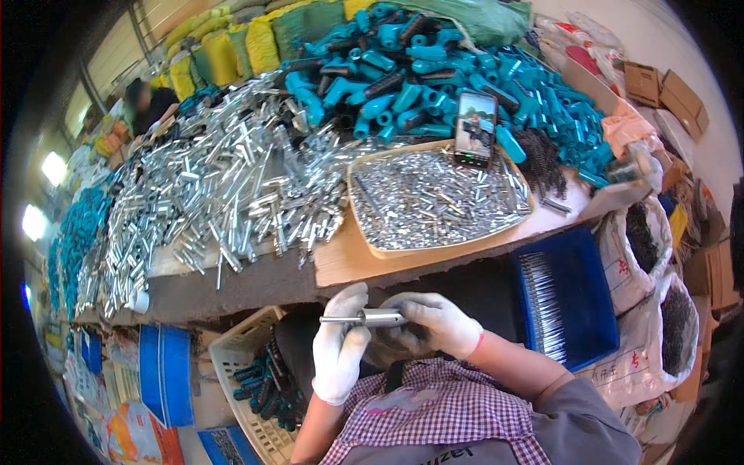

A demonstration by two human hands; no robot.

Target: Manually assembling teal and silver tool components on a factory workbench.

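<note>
In front of my apron, both white-gloved hands hold one silvery metal shaft [381, 318]. Its thin rod end points left and the thicker cylinder, with a small hole in its side, lies to the right. My left hand [339, 345] is closed about the narrow part, thumb in front and fingers behind. The cylinder's right end sits between the thumb and fingers of my right hand [442, 322]; some of those fingers are hidden underneath. Just beyond them, a cream tray [372, 249] full of small metal pins stands on a wooden board [339, 267].
Loose metal shafts [225, 170] heap up at left. Behind lie teal tool housings [411, 70]. A phone [474, 130] leans over the tray's far rim. At right are a blue bin [593, 310] of lined-up shafts and white sacks [639, 360]; a cream crate [232, 364] sits lower left.
</note>
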